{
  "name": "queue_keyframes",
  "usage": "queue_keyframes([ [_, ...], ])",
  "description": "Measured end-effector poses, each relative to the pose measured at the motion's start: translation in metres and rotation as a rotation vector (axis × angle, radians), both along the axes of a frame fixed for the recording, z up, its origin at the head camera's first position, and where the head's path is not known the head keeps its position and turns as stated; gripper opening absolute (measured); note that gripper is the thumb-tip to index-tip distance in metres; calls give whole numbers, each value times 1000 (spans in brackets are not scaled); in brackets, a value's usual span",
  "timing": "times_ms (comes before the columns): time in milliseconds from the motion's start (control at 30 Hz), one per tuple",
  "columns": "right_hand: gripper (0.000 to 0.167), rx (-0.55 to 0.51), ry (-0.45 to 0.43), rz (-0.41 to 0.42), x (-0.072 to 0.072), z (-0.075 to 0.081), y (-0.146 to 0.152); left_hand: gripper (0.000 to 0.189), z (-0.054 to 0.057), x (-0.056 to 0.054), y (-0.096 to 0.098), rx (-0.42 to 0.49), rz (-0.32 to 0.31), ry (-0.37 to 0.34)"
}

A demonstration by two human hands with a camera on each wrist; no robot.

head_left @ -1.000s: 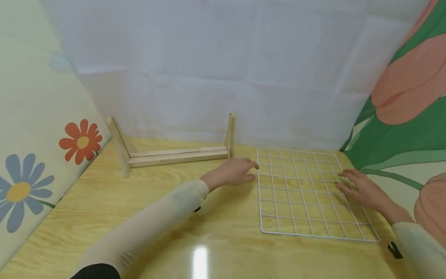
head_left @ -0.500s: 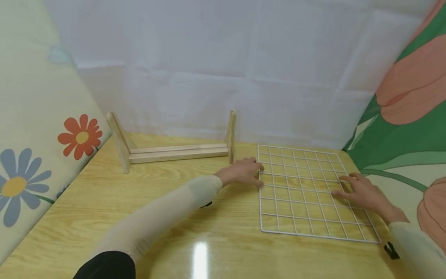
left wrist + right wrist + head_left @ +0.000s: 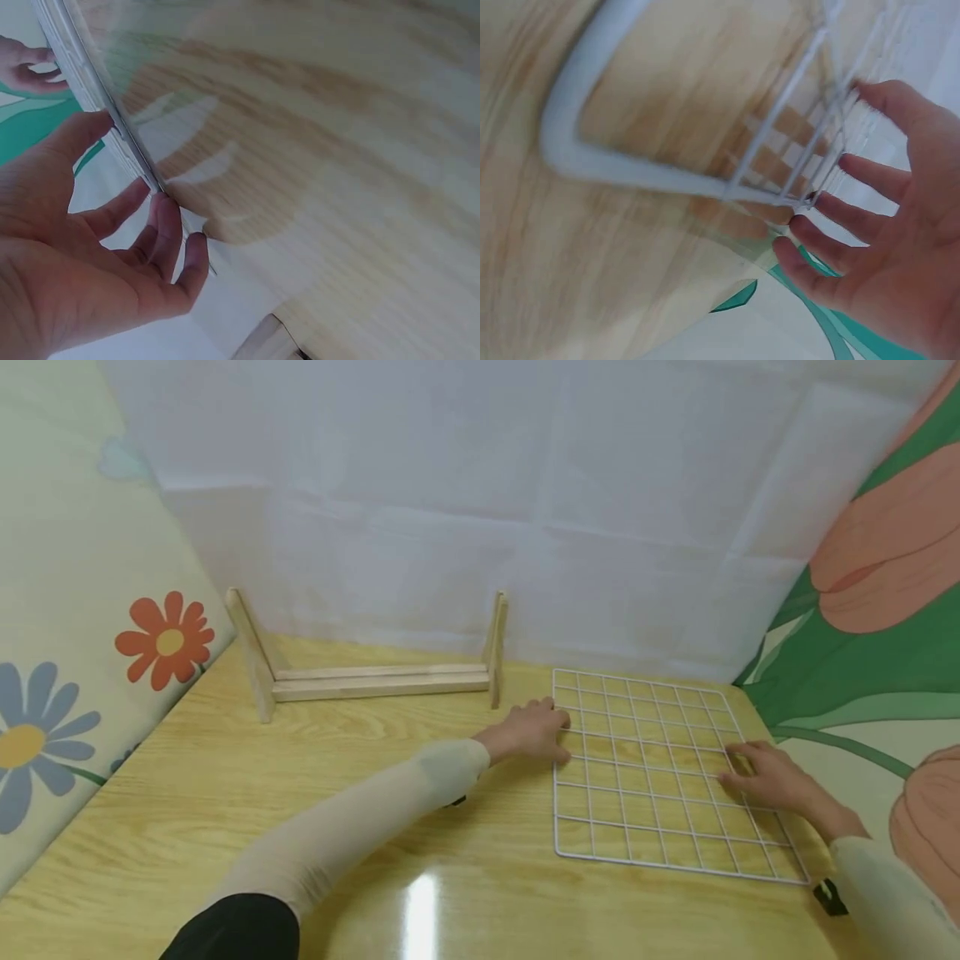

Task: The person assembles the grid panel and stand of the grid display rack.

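A white wire grid panel point(image 3: 660, 768) lies flat on the wood-grain table, right of the middle in the head view. At its left edge is my left hand point(image 3: 531, 731); in the left wrist view the thumb and bent fingertips point(image 3: 169, 217) touch the edge wire. My right hand point(image 3: 776, 781) reaches over the right edge from the other side. In the right wrist view its fingers point(image 3: 859, 221) are spread loosely and the fingertips meet the grid's side. Neither hand is plainly curled round the wire.
A low wooden stand point(image 3: 382, 683) with two upright ends stands at the back left of the table point(image 3: 360, 860). Behind hangs a white cloth point(image 3: 412, 510). Flower-patterned sheets flank the left and right sides.
My left hand has moved right to the grid's left edge. My right hand has shifted only slightly at the right edge. The grid still lies flat; the head view has shifted a little.
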State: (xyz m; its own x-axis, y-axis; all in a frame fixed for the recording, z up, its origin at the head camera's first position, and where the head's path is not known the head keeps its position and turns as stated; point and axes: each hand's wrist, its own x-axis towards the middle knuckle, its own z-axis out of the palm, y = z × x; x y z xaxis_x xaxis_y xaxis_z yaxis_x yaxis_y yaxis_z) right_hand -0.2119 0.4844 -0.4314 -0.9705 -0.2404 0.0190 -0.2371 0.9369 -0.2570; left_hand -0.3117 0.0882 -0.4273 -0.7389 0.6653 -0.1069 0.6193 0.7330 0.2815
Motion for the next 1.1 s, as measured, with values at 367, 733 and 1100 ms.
queue_keyframes([
  [367,54,-40,-16,1,-3,4,-8,49,5,8,8,9,136,-94],
  [733,58,-2,8,-46,-9,7,-10,54,-3,3,24,-110,151,-104],
  [1100,60,11,25,-60,-5,2,-10,58,-7,0,28,-132,128,-61],
])
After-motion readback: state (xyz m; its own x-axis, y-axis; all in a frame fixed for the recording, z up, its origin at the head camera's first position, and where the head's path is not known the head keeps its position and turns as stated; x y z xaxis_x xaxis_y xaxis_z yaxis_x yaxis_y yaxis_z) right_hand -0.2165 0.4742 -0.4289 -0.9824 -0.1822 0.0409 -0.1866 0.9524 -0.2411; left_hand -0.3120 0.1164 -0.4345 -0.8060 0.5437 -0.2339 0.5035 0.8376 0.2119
